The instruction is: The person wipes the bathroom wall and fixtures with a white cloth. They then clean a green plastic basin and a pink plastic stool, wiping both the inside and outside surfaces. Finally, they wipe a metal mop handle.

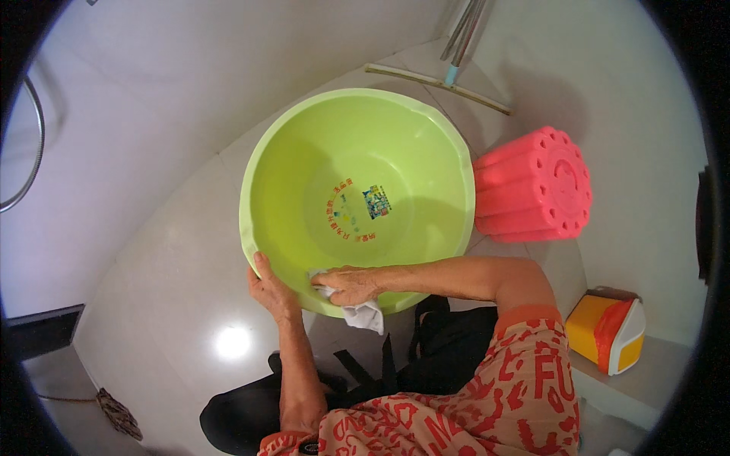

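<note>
A large light-green plastic basin (296, 152) stands in front of me, with printed decals on its inner bottom. My left hand (272, 292) grips its near-left rim, thumb inside and the other fingers hidden behind the outer wall. Closer to the middle, my right hand (353, 286) presses a white cloth (365, 316) against the inside of the basin's near wall. Part of that cloth hangs over the rim, while some of it lies hidden beneath the fingers.
To the basin's right is a pink fluted plastic stool (532, 186) lying on its side. Behind stands a floor squeegee (449, 82) against the wall. A yellow and white box (608, 331) sits at right; a mop head (119, 413) lies lower left. A metal hose (38, 144) hangs at left.
</note>
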{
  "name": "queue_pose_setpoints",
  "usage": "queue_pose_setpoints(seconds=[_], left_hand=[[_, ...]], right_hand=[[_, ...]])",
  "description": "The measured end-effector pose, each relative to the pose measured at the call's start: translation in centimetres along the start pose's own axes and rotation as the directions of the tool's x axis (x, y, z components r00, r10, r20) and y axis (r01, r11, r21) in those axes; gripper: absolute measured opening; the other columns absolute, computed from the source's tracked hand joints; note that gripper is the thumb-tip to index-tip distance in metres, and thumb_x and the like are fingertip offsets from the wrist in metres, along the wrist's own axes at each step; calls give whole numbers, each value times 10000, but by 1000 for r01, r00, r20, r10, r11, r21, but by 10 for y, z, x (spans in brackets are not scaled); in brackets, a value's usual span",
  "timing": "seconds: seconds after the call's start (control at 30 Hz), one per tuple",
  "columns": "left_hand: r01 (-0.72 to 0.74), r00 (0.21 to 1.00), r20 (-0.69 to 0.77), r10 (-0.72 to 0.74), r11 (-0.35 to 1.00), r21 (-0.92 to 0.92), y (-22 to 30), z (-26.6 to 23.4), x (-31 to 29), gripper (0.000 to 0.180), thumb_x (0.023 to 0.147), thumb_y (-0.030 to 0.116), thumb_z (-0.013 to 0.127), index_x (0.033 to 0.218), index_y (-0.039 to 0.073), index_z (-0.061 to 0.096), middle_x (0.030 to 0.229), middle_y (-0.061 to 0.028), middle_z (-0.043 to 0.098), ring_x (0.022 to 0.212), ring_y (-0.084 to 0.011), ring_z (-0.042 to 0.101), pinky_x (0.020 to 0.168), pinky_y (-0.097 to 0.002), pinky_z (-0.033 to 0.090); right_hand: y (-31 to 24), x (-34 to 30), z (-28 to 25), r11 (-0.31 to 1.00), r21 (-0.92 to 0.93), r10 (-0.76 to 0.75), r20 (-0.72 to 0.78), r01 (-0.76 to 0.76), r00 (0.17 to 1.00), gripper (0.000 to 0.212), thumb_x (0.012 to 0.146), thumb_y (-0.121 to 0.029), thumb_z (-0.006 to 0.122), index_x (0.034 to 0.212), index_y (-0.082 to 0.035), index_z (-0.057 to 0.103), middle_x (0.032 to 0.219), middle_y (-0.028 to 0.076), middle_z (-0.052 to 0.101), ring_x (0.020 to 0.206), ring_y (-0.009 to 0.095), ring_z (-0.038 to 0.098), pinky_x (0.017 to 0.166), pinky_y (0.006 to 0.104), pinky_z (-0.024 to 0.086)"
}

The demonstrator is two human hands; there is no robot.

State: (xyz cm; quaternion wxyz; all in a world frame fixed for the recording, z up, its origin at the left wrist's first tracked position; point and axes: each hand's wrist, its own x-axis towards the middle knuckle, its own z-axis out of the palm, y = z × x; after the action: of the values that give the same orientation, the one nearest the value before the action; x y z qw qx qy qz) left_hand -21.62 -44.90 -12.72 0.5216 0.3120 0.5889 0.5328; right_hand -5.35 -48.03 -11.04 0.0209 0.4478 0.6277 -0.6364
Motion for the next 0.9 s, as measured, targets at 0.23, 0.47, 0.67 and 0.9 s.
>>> queue_pose_setpoints(seconds=[0.23,0.47,0.67,0.9], left_hand=[[37,996,-80,-38,999,-6,0,2,-6,404,959,374,497,1036,-20,544,864,-65,602,738,-137,577,639,-275,473],[-7,999,-39,8,1000,29,4,2,-7,411,966,378,481,1056,-19,539,880,-70,603,768,-139,578,654,-274,477],[5,1000,0,-5,998,68,7,4,-8,421,972,374,472,1093,-22,547,917,-81,608,798,-144,578,685,-280,475],[-6,1000,-9,7,996,84,8,2,-12,449,967,385,485,1128,-30,548,941,-85,618,803,-145,582,690,-284,478]], right_hand=[[35,-88,-21,899,-390,-177,89,198,980,440,754,-137,535,1190,-85,550,970,190,533,944,348,528,878,464,380],[67,-159,-61,585,-752,-191,-493,-305,849,304,795,-152,558,1078,-50,594,972,152,515,932,312,490,809,409,420],[80,-172,-106,506,-672,-494,-740,-541,456,317,797,-83,555,1112,-44,544,937,152,465,895,338,478,730,428,450],[102,-143,-149,876,-352,-368,-930,-330,18,313,843,-119,548,1151,-71,523,965,197,497,926,390,512,826,462,428]])
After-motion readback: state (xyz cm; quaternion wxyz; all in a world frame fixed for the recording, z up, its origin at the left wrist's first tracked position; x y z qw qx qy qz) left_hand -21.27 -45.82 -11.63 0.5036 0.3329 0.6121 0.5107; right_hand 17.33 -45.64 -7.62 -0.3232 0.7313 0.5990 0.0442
